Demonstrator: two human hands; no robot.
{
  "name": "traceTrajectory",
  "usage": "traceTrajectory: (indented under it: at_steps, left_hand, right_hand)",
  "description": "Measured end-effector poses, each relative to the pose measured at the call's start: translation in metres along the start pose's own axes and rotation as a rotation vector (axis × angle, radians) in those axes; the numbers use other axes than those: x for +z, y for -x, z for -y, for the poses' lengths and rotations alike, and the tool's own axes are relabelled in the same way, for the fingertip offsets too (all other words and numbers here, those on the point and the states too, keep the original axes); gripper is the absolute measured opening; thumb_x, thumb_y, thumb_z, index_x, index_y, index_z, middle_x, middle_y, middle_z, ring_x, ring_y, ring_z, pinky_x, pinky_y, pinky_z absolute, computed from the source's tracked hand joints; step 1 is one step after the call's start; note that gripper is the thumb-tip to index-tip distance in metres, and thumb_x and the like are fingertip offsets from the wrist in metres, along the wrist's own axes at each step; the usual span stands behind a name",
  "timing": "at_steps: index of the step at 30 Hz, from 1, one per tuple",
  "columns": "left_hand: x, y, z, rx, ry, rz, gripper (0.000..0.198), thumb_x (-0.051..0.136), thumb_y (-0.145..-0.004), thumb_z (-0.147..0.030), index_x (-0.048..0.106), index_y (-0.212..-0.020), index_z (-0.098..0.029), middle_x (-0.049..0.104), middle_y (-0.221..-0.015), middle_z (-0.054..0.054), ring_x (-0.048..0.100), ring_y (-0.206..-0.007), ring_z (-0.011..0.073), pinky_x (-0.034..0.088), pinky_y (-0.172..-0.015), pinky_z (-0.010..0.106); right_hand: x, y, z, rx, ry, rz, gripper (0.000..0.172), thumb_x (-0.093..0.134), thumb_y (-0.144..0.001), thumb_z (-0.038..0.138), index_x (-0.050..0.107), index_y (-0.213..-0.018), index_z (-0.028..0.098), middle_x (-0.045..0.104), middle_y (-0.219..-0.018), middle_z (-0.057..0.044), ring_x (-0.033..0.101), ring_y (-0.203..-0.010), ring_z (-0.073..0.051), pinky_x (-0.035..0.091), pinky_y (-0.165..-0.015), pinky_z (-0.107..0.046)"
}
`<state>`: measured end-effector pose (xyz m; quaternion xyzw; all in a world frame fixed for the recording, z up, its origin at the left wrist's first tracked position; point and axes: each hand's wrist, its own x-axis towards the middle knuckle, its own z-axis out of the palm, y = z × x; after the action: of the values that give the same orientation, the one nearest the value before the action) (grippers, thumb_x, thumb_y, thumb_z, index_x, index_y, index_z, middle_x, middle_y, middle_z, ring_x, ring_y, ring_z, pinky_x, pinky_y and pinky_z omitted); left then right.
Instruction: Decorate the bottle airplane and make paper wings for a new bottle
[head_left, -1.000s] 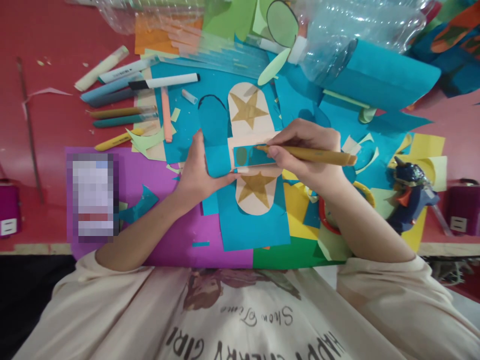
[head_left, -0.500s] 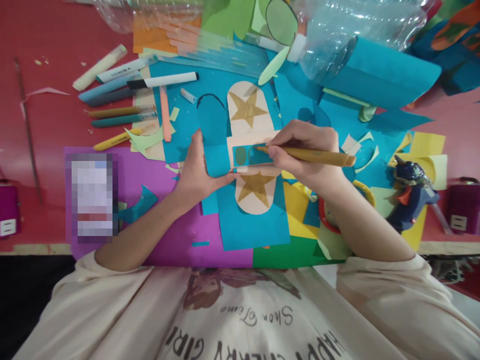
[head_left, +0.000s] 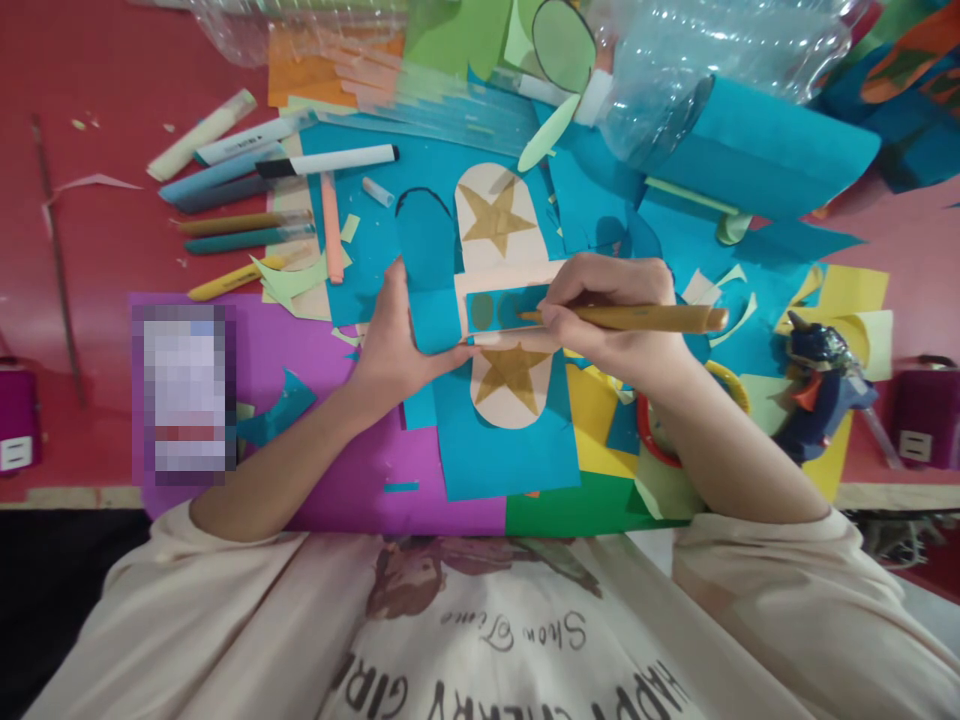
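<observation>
My right hand [head_left: 611, 315] is closed round a mustard-yellow marker [head_left: 652, 318], whose tip rests on a small blue paper strip [head_left: 499, 309]. The strip lies across a cream oval paper cutout [head_left: 504, 290] that bears two gold stars. Olive-coloured ovals show on the strip beside the marker tip. My left hand [head_left: 397, 345] lies flat with fingers stretched out, pressing on the blue paper [head_left: 495, 440] and touching the left edge of the cutout.
Several markers [head_left: 247, 190] lie at the back left on the red table [head_left: 90, 230]. Clear plastic bottles [head_left: 697, 60] and coloured paper sheets crowd the back. A dark blue glue gun [head_left: 825, 385] sits at the right. Purple paper [head_left: 315, 450] lies under my left arm.
My right hand has dropped slightly and the marker tip has moved a little right and down on the blue strip; a second olive mark now shows. My left hand has stayed put.
</observation>
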<state>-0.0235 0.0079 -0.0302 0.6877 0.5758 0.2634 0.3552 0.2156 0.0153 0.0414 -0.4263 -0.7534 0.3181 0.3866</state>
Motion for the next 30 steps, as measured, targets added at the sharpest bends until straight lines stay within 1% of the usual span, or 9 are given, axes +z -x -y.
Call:
traceTrajectory:
  at_steps: [4, 9, 11, 14, 17, 20, 23, 26, 30]
  left_hand:
    - [-0.001, 0.0, -0.002, -0.017, 0.001, -0.005, 0.123, 0.069, -0.05, -0.087, 0.03, -0.146, -0.021, 0.034, -0.159, 0.01, 0.019, -0.15, 0.0417, 0.031, -0.123, 0.052]
    - [-0.001, 0.001, 0.0, 0.001, -0.001, -0.014, 0.123, 0.07, -0.049, -0.087, 0.031, -0.146, -0.021, 0.033, -0.16, 0.009, 0.017, -0.15, 0.0426, 0.031, -0.122, 0.053]
    - [0.0, 0.001, 0.002, 0.002, -0.003, -0.011, 0.123, 0.068, -0.05, -0.088, 0.03, -0.147, -0.021, 0.033, -0.16, 0.009, 0.016, -0.15, 0.042, 0.029, -0.123, 0.052]
    - [-0.001, 0.001, 0.002, 0.014, -0.007, -0.005, 0.124, 0.066, -0.051, -0.09, 0.028, -0.147, -0.021, 0.032, -0.16, 0.009, 0.016, -0.15, 0.0412, 0.028, -0.123, 0.05]
    - [-0.001, 0.001, 0.0, 0.025, -0.019, -0.003, 0.125, 0.064, -0.053, -0.09, 0.026, -0.148, -0.018, 0.032, -0.159, 0.014, 0.017, -0.15, 0.0426, 0.028, -0.123, 0.052]
    - [0.0, 0.001, -0.001, 0.035, -0.05, 0.03, 0.127, 0.062, -0.056, -0.09, 0.02, -0.149, -0.014, 0.03, -0.158, 0.02, 0.021, -0.149, 0.0441, 0.028, -0.12, 0.058]
    - [0.001, 0.0, 0.003, 0.048, -0.078, 0.03, 0.129, 0.061, -0.055, -0.091, 0.017, -0.15, -0.016, 0.03, -0.158, 0.021, 0.023, -0.148, 0.0432, 0.029, -0.119, 0.059]
    - [0.001, 0.0, 0.009, 0.076, -0.101, 0.0, 0.127, 0.063, -0.053, -0.09, 0.02, -0.15, -0.019, 0.034, -0.156, 0.02, 0.024, -0.148, 0.0429, 0.031, -0.118, 0.059]
    - [0.001, 0.0, 0.012, 0.098, -0.112, -0.034, 0.122, 0.066, -0.054, -0.088, 0.025, -0.148, -0.02, 0.036, -0.155, 0.018, 0.028, -0.146, 0.043, 0.032, -0.117, 0.058]
  right_hand:
    - [-0.001, -0.001, 0.001, -0.028, -0.002, 0.021, 0.027, 0.06, -0.08, 0.02, 0.048, -0.056, 0.022, 0.05, -0.052, 0.003, 0.045, -0.046, -0.01, 0.037, -0.044, -0.027]
    - [0.0, 0.0, 0.0, -0.029, 0.013, 0.05, 0.027, 0.062, -0.077, 0.014, 0.048, -0.056, 0.024, 0.052, -0.052, 0.003, 0.049, -0.048, -0.012, 0.039, -0.046, -0.028]
    - [0.0, 0.0, 0.0, -0.011, 0.035, 0.072, 0.026, 0.062, -0.078, 0.015, 0.05, -0.056, 0.024, 0.054, -0.053, 0.003, 0.05, -0.049, -0.013, 0.041, -0.047, -0.029]
    - [0.0, 0.0, 0.0, -0.042, 0.025, 0.073, 0.026, 0.062, -0.078, 0.016, 0.051, -0.056, 0.024, 0.055, -0.053, 0.003, 0.05, -0.048, -0.012, 0.041, -0.045, -0.029]
    - [0.001, 0.0, 0.0, -0.02, -0.009, 0.074, 0.023, 0.064, -0.081, 0.02, 0.056, -0.06, 0.024, 0.061, -0.057, 0.002, 0.053, -0.05, -0.012, 0.042, -0.046, -0.028]
    - [0.003, 0.001, -0.001, 0.018, -0.053, -0.011, 0.02, 0.064, -0.085, 0.03, 0.061, -0.066, 0.023, 0.065, -0.062, 0.001, 0.058, -0.055, -0.014, 0.046, -0.049, -0.028]
    - [0.006, 0.002, -0.003, 0.028, -0.042, -0.127, 0.023, 0.064, -0.087, 0.036, 0.063, -0.069, 0.023, 0.067, -0.065, 0.0, 0.06, -0.057, -0.014, 0.047, -0.05, -0.029]
    - [0.008, 0.003, -0.004, 0.018, -0.04, -0.135, 0.022, 0.066, -0.086, 0.037, 0.063, -0.07, 0.023, 0.066, -0.064, 0.0, 0.061, -0.058, -0.015, 0.047, -0.05, -0.03]
    - [0.008, 0.003, -0.005, -0.022, -0.051, -0.112, 0.016, 0.066, -0.086, 0.028, 0.062, -0.071, 0.025, 0.066, -0.063, 0.003, 0.061, -0.056, -0.012, 0.045, -0.047, -0.027]
